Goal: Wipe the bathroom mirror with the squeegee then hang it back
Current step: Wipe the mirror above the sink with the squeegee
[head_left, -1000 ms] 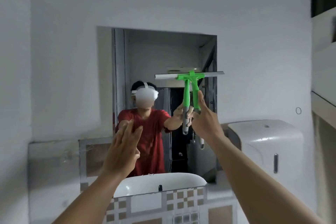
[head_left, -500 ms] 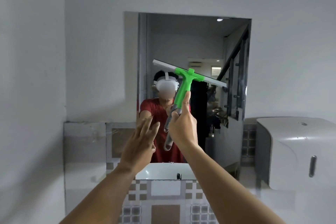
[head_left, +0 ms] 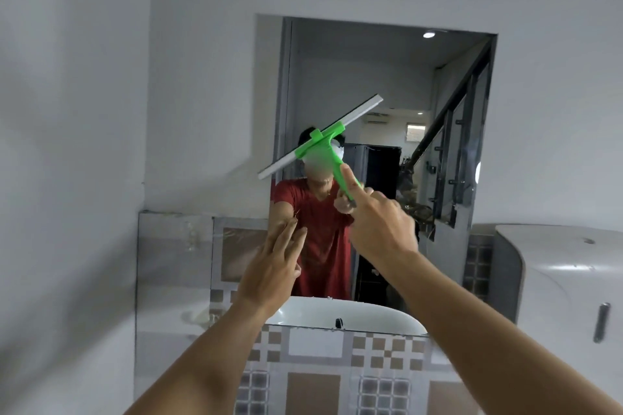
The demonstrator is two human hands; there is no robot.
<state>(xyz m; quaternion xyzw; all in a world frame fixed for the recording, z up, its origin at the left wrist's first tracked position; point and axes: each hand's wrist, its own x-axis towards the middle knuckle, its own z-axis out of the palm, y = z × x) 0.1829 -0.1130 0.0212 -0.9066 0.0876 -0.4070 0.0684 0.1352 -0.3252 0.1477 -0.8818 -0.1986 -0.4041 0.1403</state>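
A rectangular mirror hangs on the white wall straight ahead. My right hand grips the handle of a green squeegee, index finger stretched along it. The grey blade tilts, its right end high and its left end low over the mirror's left edge. Whether the blade touches the glass I cannot tell. My left hand is raised at the mirror's lower left, fingers straight and together, holding nothing. The mirror reflects a person in a red shirt.
A white basin sits below the mirror over brown and grey patterned tiles. A white wall dispenser stands out at the right. A white side wall closes in on the left.
The squeegee has swung left across the mirror and its blade has tipped from right end low to right end high. The view has shifted, so the mirror now sits further right.
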